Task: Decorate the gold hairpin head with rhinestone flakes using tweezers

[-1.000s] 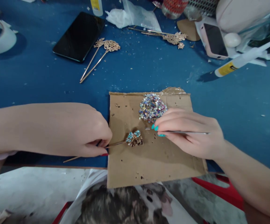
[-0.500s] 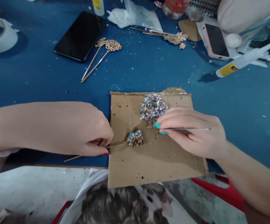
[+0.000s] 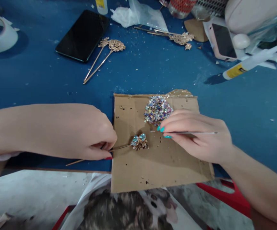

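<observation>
My left hand is closed around the thin gold stem of a hairpin. The hairpin's ornate head, partly covered in blue sparkling stones, lies over a piece of cardboard; its stem end sticks out beyond my palm. Between the fingertips of my right hand is a pair of slim metal tweezers. Their tips point left, above the cardboard and to the right of the hairpin head; whether they grip anything is too small to tell. A heap of multicoloured rhinestones sits just beyond those fingers.
Farther back on the blue table are a black tablet, gold hairpins, more hairpins and a plastic bag. To the right lie a glue bottle and a phone. A tape roll stands at left.
Both hands, the hairpin and the tweezers keep nearly the same positions. The whole view has shifted very slightly.
</observation>
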A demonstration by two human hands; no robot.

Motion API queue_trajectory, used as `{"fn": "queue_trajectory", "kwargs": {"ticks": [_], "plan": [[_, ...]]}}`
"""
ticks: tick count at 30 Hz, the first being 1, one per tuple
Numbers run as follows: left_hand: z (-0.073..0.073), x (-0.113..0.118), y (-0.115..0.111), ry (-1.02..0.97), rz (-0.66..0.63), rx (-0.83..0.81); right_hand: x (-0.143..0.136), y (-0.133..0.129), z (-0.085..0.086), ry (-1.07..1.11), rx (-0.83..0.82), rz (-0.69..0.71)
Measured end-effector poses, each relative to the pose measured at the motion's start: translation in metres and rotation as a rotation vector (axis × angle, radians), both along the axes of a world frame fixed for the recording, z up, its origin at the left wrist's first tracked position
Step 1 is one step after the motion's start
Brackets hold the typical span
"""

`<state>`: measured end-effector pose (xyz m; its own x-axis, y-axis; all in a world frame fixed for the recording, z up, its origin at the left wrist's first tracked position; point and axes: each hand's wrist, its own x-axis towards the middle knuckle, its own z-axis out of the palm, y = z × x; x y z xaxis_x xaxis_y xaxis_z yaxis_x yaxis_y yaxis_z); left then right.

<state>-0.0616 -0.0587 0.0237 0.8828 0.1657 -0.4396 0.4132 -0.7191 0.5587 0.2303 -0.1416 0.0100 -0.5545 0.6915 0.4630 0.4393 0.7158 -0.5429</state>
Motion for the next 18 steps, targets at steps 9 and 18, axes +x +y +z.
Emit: {"fn": "queue_trajectory", "kwargs": {"ticks": [9, 18], "plan": [[-0.0012, -0.0013, 0.0003, 0.003, 0.005, 0.000, -0.0028, 0.0010, -0.0023, -0.005, -0.001, 0.000], [0.0013, 0.0019, -0.0009, 0.012, 0.000, -0.001, -0.0009, 0.0003, 0.0009, -0.020, -0.012, -0.010]]}}
